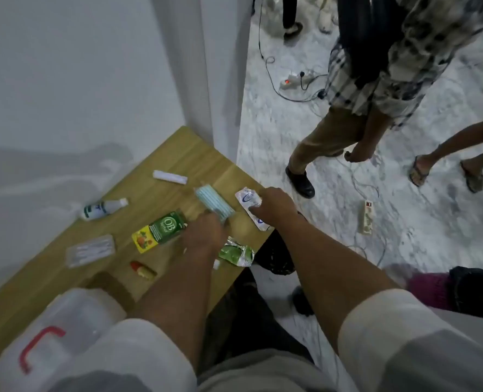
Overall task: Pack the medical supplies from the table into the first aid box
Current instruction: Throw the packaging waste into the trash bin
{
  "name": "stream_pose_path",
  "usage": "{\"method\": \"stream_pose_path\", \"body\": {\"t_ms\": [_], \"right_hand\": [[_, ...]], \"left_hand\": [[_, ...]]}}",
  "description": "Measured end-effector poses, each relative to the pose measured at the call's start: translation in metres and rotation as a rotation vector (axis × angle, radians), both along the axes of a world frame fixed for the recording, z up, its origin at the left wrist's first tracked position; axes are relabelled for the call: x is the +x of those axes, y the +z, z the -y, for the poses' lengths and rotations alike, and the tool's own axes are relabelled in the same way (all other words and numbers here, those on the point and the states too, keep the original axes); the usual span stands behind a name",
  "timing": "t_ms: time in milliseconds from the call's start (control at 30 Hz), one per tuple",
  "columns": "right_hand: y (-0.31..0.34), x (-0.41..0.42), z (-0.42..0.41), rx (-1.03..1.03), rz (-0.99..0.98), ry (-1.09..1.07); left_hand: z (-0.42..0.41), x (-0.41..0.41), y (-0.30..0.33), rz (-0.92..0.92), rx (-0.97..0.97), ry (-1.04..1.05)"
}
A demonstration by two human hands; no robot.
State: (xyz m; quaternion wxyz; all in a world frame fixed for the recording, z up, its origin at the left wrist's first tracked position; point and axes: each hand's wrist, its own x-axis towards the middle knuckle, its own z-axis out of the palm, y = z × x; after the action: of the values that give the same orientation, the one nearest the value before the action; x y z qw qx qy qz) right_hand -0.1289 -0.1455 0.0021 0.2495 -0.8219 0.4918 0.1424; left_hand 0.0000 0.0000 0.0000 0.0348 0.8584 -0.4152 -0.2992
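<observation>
On the wooden table (178, 154) lie several supplies. My left hand (203, 236) grips a light blue face mask bundle (213, 205). My right hand (274, 207) pinches a white sachet with blue print (247, 202) near the table's right edge. Beside my left hand lies a green OB Herbal box (161, 232), and a green and silver pouch (236, 253) lies just below it. Further left are a white bottle (101, 209), a clear blister pack (90, 250), a small red and yellow tube (142, 270) and a white roll (170, 176). The translucent first aid box (64, 329) with a red handle stands at the near left.
A white wall and pillar (223, 80) back the table. On the marble floor to the right stand other people (347, 131), with power strips (366, 220) and cables nearby. A dark bag (277, 256) sits under the table's right edge.
</observation>
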Motion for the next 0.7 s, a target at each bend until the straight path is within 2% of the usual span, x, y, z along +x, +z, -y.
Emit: {"method": "stream_pose_path", "body": {"t_ms": [100, 200, 467, 700], "right_hand": [[-0.025, 0.005, 0.008, 0.049, 0.015, -0.045], [-0.039, 0.008, 0.005, 0.098, -0.054, -0.033], [-0.066, 0.009, -0.003, 0.01, -0.094, -0.088], [-0.071, 0.01, 0.002, 0.104, 0.026, -0.2]], "left_hand": [[0.004, 0.002, -0.01, 0.017, 0.009, -0.003], [0.005, 0.004, -0.02, -0.009, 0.061, 0.012], [-0.009, 0.011, -0.046, 0.108, 0.227, -0.01], [-0.011, 0.011, -0.048, 0.031, 0.207, 0.034]]}}
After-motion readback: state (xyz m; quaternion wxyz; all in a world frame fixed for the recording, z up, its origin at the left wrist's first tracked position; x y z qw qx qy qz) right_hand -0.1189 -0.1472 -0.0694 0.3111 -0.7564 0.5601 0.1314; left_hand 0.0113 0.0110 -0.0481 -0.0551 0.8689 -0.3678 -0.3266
